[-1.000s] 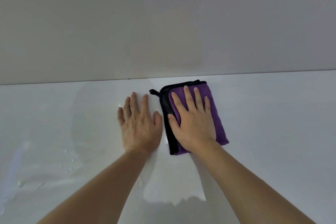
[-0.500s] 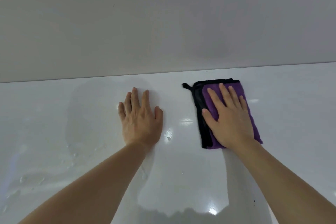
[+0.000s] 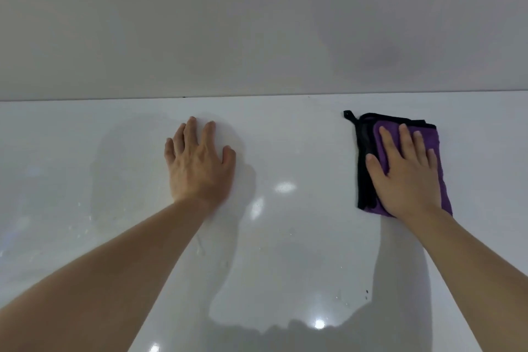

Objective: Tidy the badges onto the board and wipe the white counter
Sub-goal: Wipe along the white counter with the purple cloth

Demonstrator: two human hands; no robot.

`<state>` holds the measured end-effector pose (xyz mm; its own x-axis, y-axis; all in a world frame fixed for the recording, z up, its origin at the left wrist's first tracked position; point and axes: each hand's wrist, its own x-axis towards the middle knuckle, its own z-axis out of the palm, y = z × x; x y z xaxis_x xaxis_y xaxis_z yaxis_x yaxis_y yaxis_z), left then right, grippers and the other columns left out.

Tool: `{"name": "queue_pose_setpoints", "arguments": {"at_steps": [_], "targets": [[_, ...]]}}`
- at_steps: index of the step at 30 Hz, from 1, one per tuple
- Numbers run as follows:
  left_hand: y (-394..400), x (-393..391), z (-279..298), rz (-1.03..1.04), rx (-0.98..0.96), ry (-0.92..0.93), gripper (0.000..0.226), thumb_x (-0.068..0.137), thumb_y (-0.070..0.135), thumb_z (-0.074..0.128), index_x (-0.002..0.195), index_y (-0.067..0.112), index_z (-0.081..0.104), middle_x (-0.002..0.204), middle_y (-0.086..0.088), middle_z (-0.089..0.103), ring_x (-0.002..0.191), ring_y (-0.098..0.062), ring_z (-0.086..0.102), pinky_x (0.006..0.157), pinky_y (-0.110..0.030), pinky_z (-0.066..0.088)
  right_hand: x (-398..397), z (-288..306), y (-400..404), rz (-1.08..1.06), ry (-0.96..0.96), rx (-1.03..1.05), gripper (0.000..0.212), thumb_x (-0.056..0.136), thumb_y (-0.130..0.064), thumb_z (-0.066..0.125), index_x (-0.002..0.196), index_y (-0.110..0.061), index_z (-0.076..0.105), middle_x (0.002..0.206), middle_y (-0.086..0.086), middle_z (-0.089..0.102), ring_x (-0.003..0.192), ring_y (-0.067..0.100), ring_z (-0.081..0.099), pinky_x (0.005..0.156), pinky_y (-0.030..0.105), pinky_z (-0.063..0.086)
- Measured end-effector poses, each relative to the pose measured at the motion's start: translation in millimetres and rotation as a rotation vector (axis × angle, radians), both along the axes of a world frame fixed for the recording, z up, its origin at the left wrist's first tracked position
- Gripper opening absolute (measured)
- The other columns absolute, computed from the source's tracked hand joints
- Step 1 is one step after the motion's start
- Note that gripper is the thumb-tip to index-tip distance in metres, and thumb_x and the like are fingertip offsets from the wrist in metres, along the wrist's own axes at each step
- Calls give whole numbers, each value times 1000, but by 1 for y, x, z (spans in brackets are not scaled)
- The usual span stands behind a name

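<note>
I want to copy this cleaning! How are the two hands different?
The right hand presses flat on the purple cloth; the left hand rests flat on the bare counter. The right hand sits farther to the right, near the wall; the left hand is nearer the middle, over a damp patch. Both have straight fingers and lie palm down.

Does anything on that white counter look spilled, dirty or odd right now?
Small water droplets and faint damp smears sit on the white counter near the left forearm, and a tiny dark speck lies toward the near right. Otherwise the right hand presses the purple cloth flat; nothing looks damaged.
</note>
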<state>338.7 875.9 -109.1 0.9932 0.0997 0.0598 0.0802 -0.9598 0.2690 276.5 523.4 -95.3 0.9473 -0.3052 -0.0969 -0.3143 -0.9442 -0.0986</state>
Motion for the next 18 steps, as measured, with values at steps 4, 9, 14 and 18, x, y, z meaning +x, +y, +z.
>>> {"name": "queue_pose_setpoints", "arguments": {"at_steps": [4, 9, 14, 18], "targets": [[-2, -3, 5, -5, -68, -60, 54, 91, 45, 45, 139, 22, 52, 157, -6, 38, 144, -28, 28, 122, -47, 17, -14, -3, 20, 58, 13, -25, 68, 103, -60, 18, 165, -35, 3, 173, 6, -2, 159, 28, -6, 128, 50, 0], [-2, -17, 13, -99, -187, -183, 39, 92, 27, 56, 130, 18, 61, 148, -2, 50, 136, -28, 37, 110, -44, 34, -45, -1, 64, 196, -14, -30, 70, 101, -62, 14, 165, -35, 6, 173, 8, 1, 159, 30, -1, 128, 52, 4], [-6, -54, 24, -265, -81, -168, 45, 90, 31, 51, 131, 14, 60, 143, -7, 54, 132, -32, 42, 106, -47, 37, -74, -4, 101, 303, -13, 0, 70, 100, -62, 18, 164, -37, 6, 173, 7, 3, 159, 31, 0, 128, 53, 5], [-6, -111, 29, -218, -108, -78, 51, 90, 28, 48, 138, 13, 57, 149, -9, 50, 139, -31, 40, 114, -47, 33, -100, -3, 134, 348, -16, 74, 70, 100, -61, 20, 164, -35, 12, 173, 8, 5, 159, 32, 0, 127, 55, 8]]}}
